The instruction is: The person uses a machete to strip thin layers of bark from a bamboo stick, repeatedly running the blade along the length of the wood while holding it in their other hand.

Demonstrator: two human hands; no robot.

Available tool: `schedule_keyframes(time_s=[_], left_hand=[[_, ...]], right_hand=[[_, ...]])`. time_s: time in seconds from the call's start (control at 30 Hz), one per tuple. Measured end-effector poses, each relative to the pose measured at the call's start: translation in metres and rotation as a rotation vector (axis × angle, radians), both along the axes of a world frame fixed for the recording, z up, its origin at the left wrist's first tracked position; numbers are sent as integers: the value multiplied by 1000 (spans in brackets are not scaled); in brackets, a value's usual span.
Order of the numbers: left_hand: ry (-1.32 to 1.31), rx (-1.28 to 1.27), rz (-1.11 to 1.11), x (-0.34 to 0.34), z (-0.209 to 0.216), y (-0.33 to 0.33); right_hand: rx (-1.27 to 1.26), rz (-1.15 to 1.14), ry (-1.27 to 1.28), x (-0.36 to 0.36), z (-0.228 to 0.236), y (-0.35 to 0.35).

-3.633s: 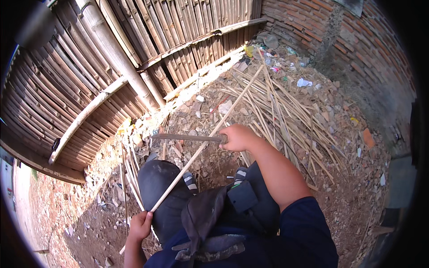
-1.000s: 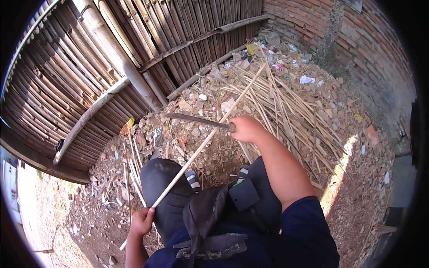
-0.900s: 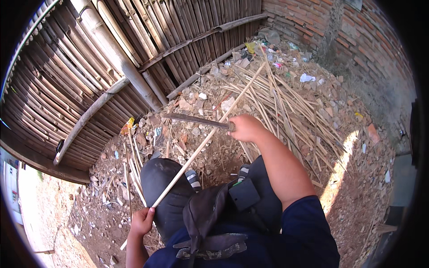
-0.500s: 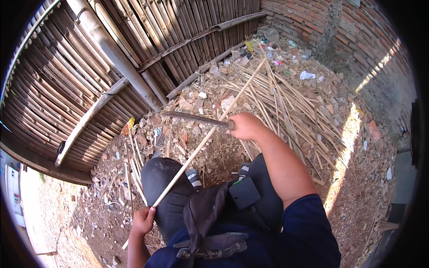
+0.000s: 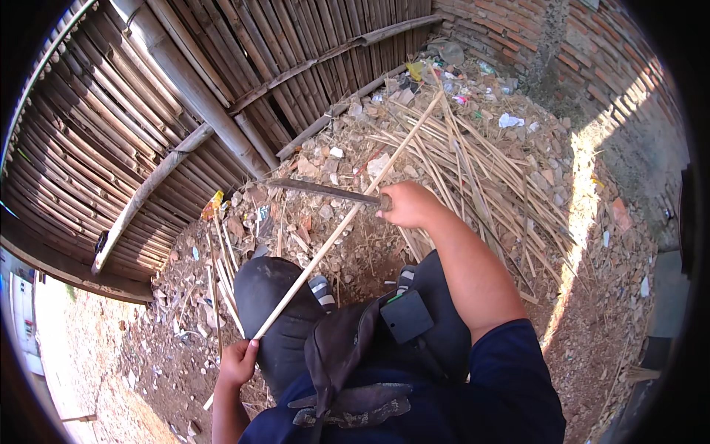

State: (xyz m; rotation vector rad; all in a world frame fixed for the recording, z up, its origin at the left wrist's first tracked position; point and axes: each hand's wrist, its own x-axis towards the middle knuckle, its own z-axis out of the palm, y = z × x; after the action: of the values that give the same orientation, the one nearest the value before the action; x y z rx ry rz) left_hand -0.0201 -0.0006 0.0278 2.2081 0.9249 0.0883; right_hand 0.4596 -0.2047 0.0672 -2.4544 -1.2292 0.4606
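Grips a long pale stick (image 5: 314, 263), slanted over the left knee (image 5: 260, 290), near its lower end in the closed fingers of the left hand (image 5: 238, 362); clasps a knife (image 5: 318, 189) by the handle in the right hand (image 5: 409, 204), blade angled across the stick. Faces a heap of sticks (image 5: 477, 180) on rubbly ground (image 5: 166, 374), between bamboo wall (image 5: 333, 37) and brick wall (image 5: 503, 31).

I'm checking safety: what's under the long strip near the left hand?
Near the left hand, the long strip crosses over the dark-trousered left leg. The ground beneath that leg is hidden; whether strip and leg touch is unclear.
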Motion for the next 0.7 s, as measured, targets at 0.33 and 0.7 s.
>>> schedule_keyframes(time_s=[0.33, 0.7], left_hand=[[8, 0, -2, -4, -7, 4], [-8, 124, -31, 4, 2, -4]], right_hand=[[23, -3, -4, 0, -3, 1], [-36, -191, -21, 17, 0, -13]])
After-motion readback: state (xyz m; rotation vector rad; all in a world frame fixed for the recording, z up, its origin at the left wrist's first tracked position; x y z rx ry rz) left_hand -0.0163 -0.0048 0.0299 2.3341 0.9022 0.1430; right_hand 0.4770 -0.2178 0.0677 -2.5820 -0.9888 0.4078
